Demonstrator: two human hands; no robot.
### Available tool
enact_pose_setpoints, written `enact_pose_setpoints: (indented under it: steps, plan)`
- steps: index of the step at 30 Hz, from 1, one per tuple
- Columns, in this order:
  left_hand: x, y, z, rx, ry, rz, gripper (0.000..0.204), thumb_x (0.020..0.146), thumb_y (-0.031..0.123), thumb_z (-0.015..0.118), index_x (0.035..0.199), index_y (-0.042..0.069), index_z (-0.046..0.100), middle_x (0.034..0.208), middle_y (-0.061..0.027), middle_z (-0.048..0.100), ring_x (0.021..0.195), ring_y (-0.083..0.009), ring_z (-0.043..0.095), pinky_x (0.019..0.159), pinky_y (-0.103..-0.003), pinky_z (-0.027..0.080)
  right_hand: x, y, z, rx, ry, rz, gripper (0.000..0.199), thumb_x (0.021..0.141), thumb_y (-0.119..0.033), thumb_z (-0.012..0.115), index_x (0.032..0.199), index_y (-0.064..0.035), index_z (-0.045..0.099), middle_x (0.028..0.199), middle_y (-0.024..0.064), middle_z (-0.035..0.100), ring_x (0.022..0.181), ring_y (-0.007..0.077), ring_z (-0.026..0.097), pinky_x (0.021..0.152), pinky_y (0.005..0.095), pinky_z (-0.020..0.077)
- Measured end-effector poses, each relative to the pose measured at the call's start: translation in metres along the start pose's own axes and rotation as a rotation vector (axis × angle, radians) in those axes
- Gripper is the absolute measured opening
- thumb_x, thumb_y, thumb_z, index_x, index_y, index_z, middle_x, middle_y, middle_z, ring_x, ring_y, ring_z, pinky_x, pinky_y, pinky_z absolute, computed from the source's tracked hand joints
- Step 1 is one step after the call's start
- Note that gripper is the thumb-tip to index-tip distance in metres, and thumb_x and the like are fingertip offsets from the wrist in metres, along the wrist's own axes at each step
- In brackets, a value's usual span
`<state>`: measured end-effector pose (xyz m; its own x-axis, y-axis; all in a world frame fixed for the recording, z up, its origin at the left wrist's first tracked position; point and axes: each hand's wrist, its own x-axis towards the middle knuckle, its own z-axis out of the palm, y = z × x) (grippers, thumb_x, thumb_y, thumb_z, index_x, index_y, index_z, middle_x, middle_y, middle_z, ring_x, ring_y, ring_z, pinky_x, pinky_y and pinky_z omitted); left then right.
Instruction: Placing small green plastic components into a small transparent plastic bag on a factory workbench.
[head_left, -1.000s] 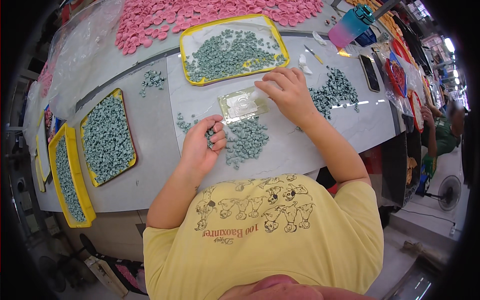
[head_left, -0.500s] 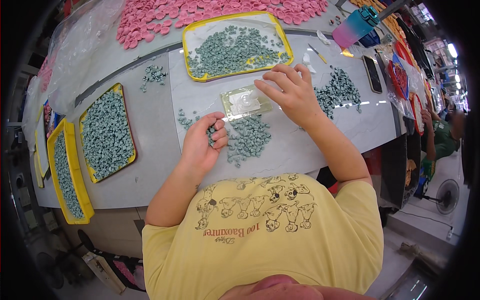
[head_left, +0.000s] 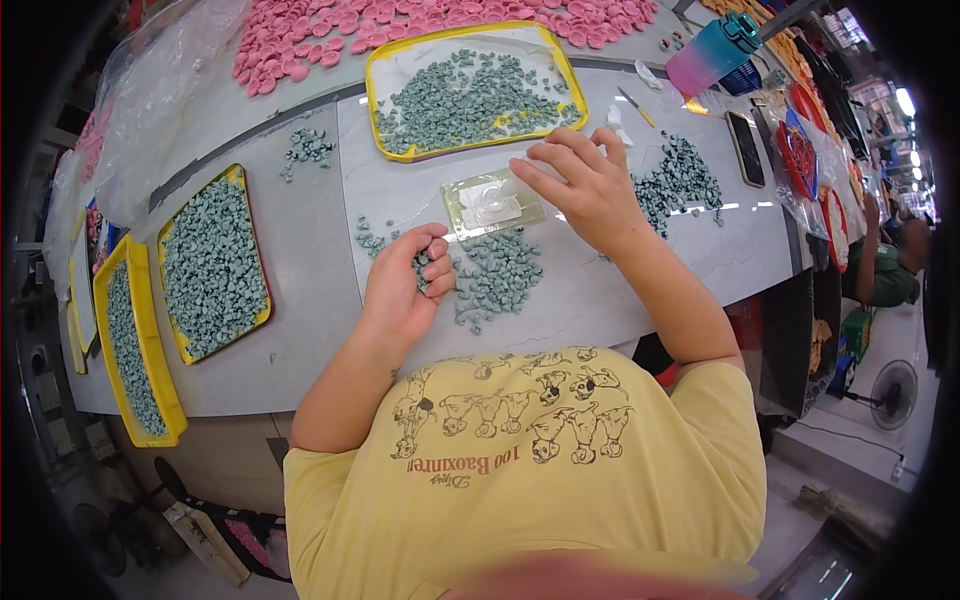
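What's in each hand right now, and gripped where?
The left hand cups a few small grey-green pieces between curled fingers and palm. The right hand pinches the right edge of the small clear packet lying on the table.

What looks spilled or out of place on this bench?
Nothing damaged. Small grey-green pieces lie loose outside the yellow trays: a stray cluster left of the top tray, a heap right of the right hand, another pile beside the left hand.

A long pale grey counter curves across the view, with a glossy white sheet over its middle. To the right, a light tiled floor carries a standing fan. Bright ceiling lights glare at the upper right.
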<state>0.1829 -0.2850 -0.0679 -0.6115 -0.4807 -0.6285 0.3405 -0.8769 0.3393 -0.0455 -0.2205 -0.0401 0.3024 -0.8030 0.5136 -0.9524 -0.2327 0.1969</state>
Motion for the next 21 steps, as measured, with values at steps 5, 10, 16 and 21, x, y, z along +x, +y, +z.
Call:
enact_pose_setpoints:
  steps: [5, 10, 16, 21]
  plan:
    - [0.0, 0.001, 0.0, 0.014, 0.014, 0.026, 0.015, 0.086, 0.007, 0.041, 0.097, -0.002, 0.045, 0.073, -0.0029, 0.041, 0.055, -0.0094, 0.035, 0.045, -0.022, 0.028, 0.001, -0.001, 0.002, 0.01, -0.003, 0.011, 0.029, 0.073, -0.012, 0.055, 0.1, -0.0198, 0.063, 0.096, -0.0054, 0.059, 0.099, 0.0144, 0.053, 0.084, 0.0358, 0.0315]
    - [0.0, 0.006, -0.002, -0.035, 0.026, 0.099, 0.02, 0.087, 0.008, 0.038, 0.101, -0.004, 0.046, 0.076, -0.0036, 0.041, 0.057, -0.0098, 0.035, 0.047, -0.022, 0.028, -0.001, -0.001, 0.009, 0.08, -0.013, 0.113, 0.037, 0.064, -0.008, 0.064, 0.099, -0.0196, 0.063, 0.094, -0.0053, 0.059, 0.097, 0.0155, 0.052, 0.085, 0.0364, 0.0321]
    - [0.0, 0.013, -0.007, -0.045, 0.019, 0.211, 0.025, 0.087, 0.006, 0.035, 0.107, -0.005, 0.044, 0.079, -0.0044, 0.042, 0.059, -0.0101, 0.035, 0.048, -0.023, 0.029, 0.004, -0.003, 0.019, 0.249, -0.042, 0.218, 0.038, 0.062, -0.008, 0.07, 0.099, -0.0144, 0.063, 0.096, -0.0011, 0.06, 0.097, 0.0183, 0.052, 0.084, 0.035, 0.035]
    - [-0.001, 0.013, -0.01, -0.006, 0.054, 0.248, 0.019, 0.089, 0.005, 0.036, 0.105, -0.001, 0.043, 0.081, -0.0053, 0.045, 0.059, -0.01, 0.035, 0.048, -0.023, 0.029, 0.013, -0.006, 0.039, 0.479, -0.046, 0.383, 0.035, 0.067, -0.014, 0.074, 0.1, -0.0096, 0.062, 0.093, 0.0032, 0.06, 0.092, 0.0221, 0.054, 0.082, 0.0335, 0.0382]
